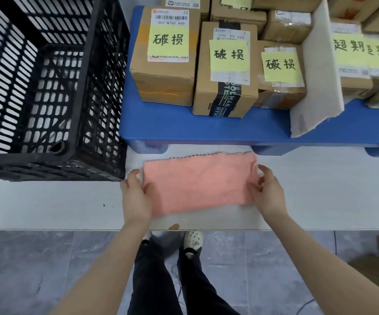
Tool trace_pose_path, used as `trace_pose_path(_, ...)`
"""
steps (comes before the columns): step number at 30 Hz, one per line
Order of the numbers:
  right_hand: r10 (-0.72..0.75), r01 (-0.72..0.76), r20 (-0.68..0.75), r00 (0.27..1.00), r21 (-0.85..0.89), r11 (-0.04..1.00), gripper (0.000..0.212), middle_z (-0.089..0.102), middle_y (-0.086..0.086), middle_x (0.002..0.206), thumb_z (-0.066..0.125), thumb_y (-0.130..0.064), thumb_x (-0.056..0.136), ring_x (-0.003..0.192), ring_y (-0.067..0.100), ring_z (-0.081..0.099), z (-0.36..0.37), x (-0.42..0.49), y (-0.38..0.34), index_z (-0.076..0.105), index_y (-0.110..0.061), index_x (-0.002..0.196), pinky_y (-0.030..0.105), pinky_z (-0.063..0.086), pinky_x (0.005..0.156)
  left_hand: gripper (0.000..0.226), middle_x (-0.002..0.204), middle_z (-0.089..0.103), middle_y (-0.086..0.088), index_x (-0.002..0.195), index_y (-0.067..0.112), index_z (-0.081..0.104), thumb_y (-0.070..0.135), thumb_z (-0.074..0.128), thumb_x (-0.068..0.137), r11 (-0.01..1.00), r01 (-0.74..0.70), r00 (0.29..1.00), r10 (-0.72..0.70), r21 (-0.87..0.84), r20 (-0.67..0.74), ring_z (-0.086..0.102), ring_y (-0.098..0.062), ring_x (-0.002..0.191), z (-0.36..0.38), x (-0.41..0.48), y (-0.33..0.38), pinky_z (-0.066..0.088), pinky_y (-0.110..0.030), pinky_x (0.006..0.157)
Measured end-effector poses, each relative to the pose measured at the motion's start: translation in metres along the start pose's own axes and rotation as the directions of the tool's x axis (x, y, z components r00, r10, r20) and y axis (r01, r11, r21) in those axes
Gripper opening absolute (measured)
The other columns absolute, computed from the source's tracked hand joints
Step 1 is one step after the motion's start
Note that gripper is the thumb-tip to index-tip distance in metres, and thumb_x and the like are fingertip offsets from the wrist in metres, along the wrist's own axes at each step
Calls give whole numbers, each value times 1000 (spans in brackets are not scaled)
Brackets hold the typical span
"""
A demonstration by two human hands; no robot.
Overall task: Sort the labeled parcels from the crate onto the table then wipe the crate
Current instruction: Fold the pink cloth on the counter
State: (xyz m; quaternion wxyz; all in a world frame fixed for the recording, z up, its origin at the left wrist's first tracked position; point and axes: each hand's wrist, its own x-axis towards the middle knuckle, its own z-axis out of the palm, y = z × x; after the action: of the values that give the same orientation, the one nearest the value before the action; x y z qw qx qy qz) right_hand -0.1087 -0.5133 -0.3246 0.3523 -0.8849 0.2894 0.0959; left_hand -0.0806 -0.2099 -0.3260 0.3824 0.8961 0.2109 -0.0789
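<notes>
A pink cloth (pixel 201 183) lies flat on the white table (pixel 47 205), folded into a rectangle. My left hand (pixel 136 196) grips its left edge and my right hand (pixel 267 189) pinches its right edge. The black lattice crate (pixel 47 87) stands at the left on the table, and no parcels show inside it. Cardboard parcels with yellow handwritten labels (pixel 168 55) (pixel 227 71) (pixel 281 73) sit in a row on a blue platform (pixel 195 128) behind the cloth.
A white divider sheet (pixel 316 83) leans between the middle parcels and a second group of labelled parcels (pixel 363 62) at the right. More boxes stack at the back. The table's front edge runs just below the cloth; grey floor and my legs lie beneath.
</notes>
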Motion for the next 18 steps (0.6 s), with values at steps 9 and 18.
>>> trace_pose_path(9, -541, 689, 445, 714, -303, 659, 56, 34, 3, 152, 52, -18, 93, 137, 25, 33, 55, 11, -108, 36, -22, 146, 33, 22, 113, 57, 146, 46, -10, 139, 10, 51, 41, 32, 95, 515, -704, 710, 501, 489, 495, 43, -31, 135, 47, -83, 14, 40, -55, 105)
trace_pose_path(18, -154, 428, 508, 847, -482, 765, 20, 65, 0, 98, 61, -35, 82, 93, 24, 61, 46, 3, -92, 57, -21, 96, 32, 48, 75, 48, 145, 47, -13, 138, 15, 53, 35, 37, 96, 455, -627, 776, 440, 633, 452, 48, -37, 130, -21, -57, -21, 40, -53, 105)
